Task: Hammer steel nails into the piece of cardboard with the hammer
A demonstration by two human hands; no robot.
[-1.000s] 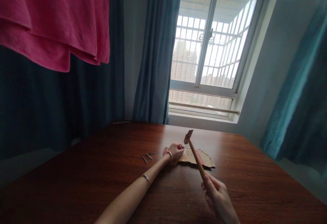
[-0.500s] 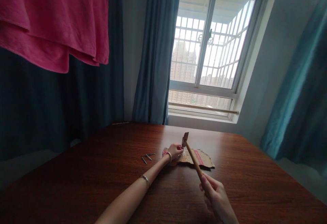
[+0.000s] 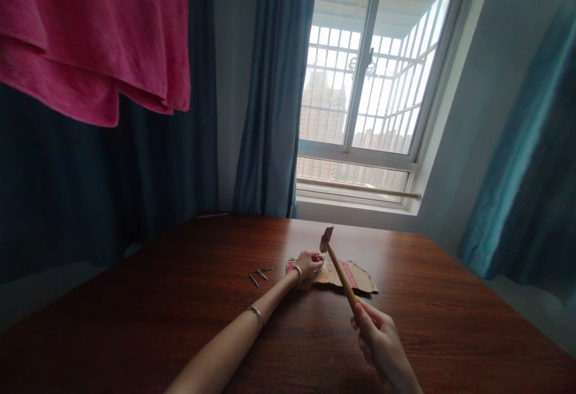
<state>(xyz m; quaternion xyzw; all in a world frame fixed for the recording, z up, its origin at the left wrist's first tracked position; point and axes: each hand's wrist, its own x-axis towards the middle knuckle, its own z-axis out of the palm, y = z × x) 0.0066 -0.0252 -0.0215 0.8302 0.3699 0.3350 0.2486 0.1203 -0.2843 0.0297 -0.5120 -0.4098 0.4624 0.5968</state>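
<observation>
My right hand [image 3: 382, 337] is wrapped around the lower end of the wooden handle of a hammer [image 3: 342, 277]. The hammer's head is raised just above my left fingertips, apart from them. With its fingers pinched together, my left hand [image 3: 309, 265] rests over a piece of printed cardboard [image 3: 360, 277] lying flat on the table. What the pinch holds is too small and too hidden to make out. The cardboard is tan with a pink band and a rough near edge. Left of that hand lie several loose metal nails [image 3: 261, 274].
The brown wooden table [image 3: 180, 298] reaches back to the wall below a barred window [image 3: 360, 82]. Blue curtains [image 3: 276, 94] hang on either side of it. At upper left a pink cloth [image 3: 99, 40] hangs in front of a curtain.
The hammer head has risen slightly away from my left fingertips. My left hand, the cardboard and the nails stay in place.
</observation>
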